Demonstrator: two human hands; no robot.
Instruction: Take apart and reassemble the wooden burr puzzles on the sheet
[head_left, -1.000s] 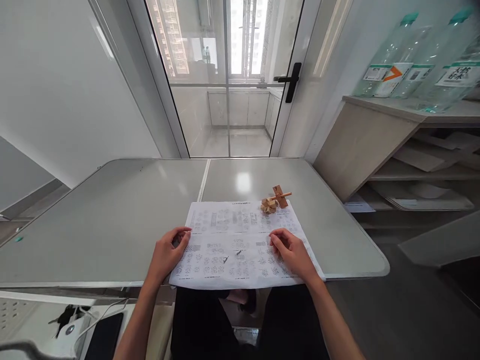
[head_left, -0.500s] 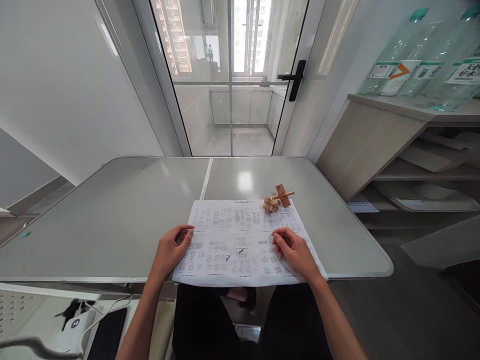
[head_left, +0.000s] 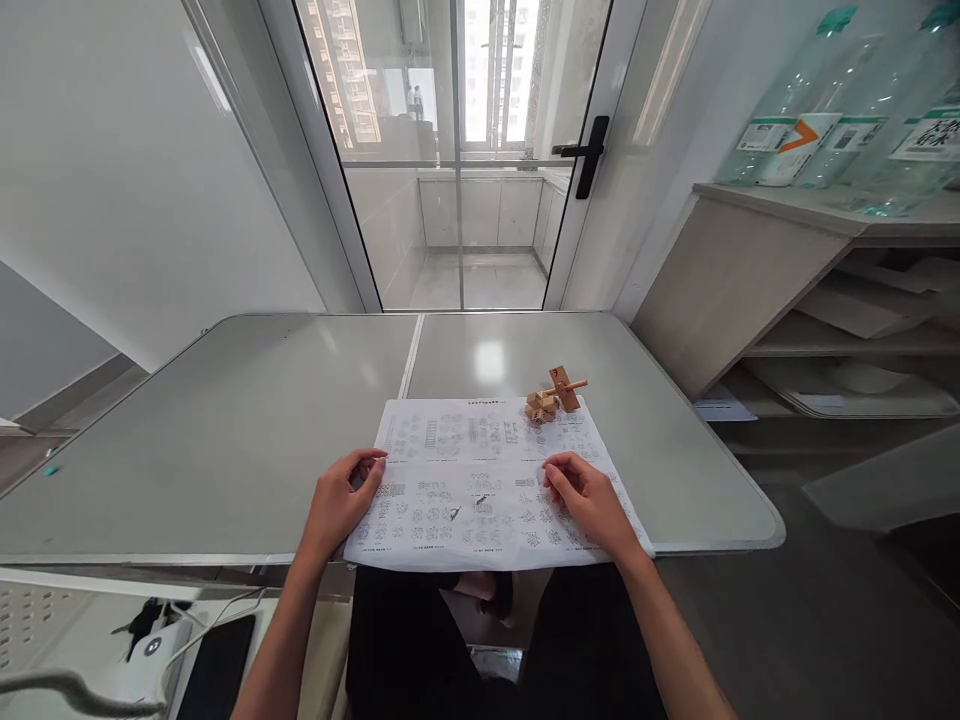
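A large white printed sheet (head_left: 442, 470), covered in rows of small line diagrams, lies at the table's front edge. Beside its left edge rests my left hand (head_left: 346, 500), fingers loosely bent, the fingertips touching the paper's border and nothing held. My right hand (head_left: 589, 500) lies on the right part of the sheet, its fingers loosely curled with a gap by the thumb and no object visible in them. Beyond it, at the sheet's far right corner, sits a small wooden block puzzle (head_left: 541, 407), leaning against a flat wooden piece (head_left: 564, 388) with a thin rod through it.
The grey table (head_left: 225, 430) has a seam across it. A shelf unit (head_left: 750, 250) with plastic bottles (head_left: 795, 130) stands at right. A glass door (head_left: 487, 220) is ahead. Lower left, a phone (head_left: 217, 670), a white charger (head_left: 154, 650) and cables lie on a lower surface.
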